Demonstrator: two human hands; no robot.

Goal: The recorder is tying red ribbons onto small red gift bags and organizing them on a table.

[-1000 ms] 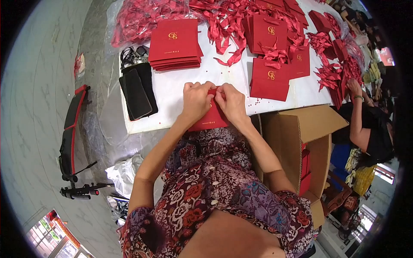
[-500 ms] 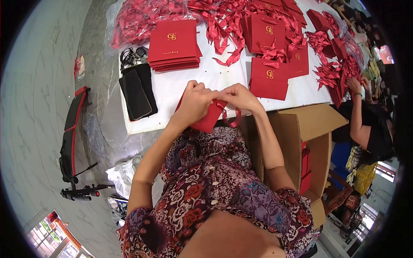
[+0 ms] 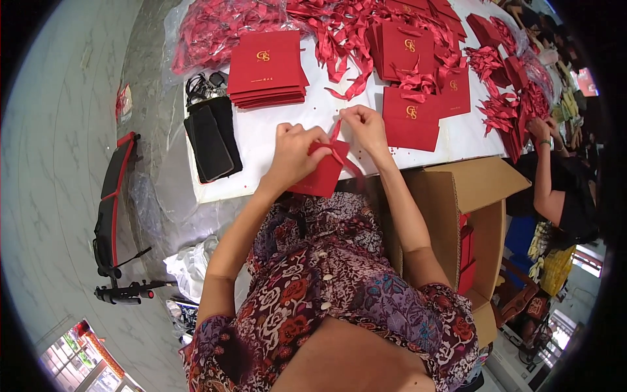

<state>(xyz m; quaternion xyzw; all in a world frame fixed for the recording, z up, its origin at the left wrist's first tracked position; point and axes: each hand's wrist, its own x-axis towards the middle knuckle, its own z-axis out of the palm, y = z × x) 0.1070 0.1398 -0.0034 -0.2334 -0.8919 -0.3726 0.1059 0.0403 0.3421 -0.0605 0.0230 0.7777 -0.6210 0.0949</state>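
A small red paper bag is tilted at the table's front edge, close to my body. My left hand is closed on its upper part, thumb and forefinger pinching near a red ribbon on it. Up and to the right, my right hand pinches the end of that red ribbon, which stretches taut between the bag and my fingertips. Another length of ribbon hangs loose from the bag's right side, blurred. My left fingers hide part of the bag's top.
A stack of red bags lies ahead, beside black phones on dark cloth. Loose red ribbons and ribboned bags cover the far side. An open cardboard box stands at right, near another person's arm.
My right hand has moved up and away from my left, drawing the ribbon out taut. My left hand still grips the bag, which has turned slightly and shows more of its front.
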